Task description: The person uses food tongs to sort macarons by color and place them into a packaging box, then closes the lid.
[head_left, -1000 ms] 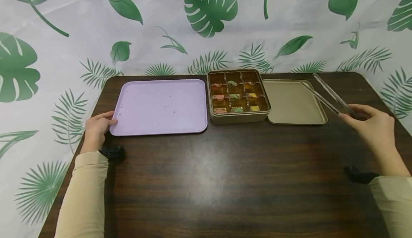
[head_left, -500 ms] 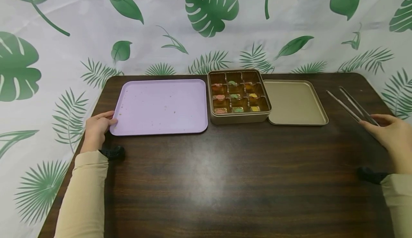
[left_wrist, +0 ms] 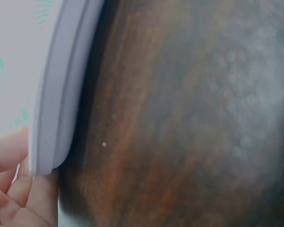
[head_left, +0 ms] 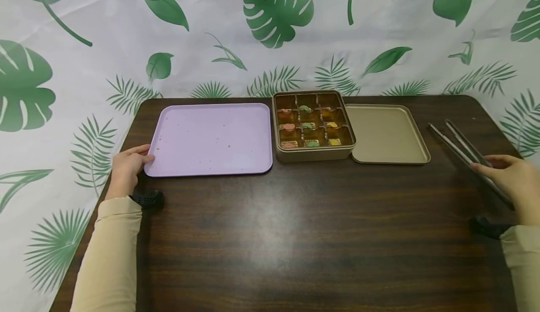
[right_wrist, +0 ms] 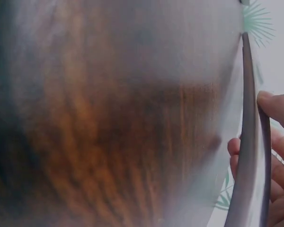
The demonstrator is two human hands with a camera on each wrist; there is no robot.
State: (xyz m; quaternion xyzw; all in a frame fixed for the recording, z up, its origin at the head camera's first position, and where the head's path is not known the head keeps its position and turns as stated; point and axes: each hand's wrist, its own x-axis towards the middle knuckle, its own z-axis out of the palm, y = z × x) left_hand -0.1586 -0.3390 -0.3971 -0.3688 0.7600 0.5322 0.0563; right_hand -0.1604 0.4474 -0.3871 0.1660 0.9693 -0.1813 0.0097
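My left hand [head_left: 125,167] grips the lower left corner of a lilac tray [head_left: 215,138]. In the left wrist view the thumb lies over the rim of the tray [left_wrist: 57,104] and the fingers are under it. Small crumbs dot its surface. On the right, my right hand [head_left: 516,178] holds metal tongs [head_left: 461,145] with serrated arms, which point away and stand spread with nothing between the tips. The right wrist view shows the thumb against one arm of the tongs [right_wrist: 252,142], with fingers on the far side.
Between the hands stands a square gold tin [head_left: 314,155], its insert divided into several compartments with red, green and yellow pieces. Right of it lies a flat gold lid [head_left: 386,134]. They rest at the back of a dark wooden table [head_left: 270,237], before a leaf-print cloth [head_left: 202,35].
My right hand has moved right with the tongs, away from over the gold lid, and the tongs have come lower beside it. The left hand and the tray have stayed put.
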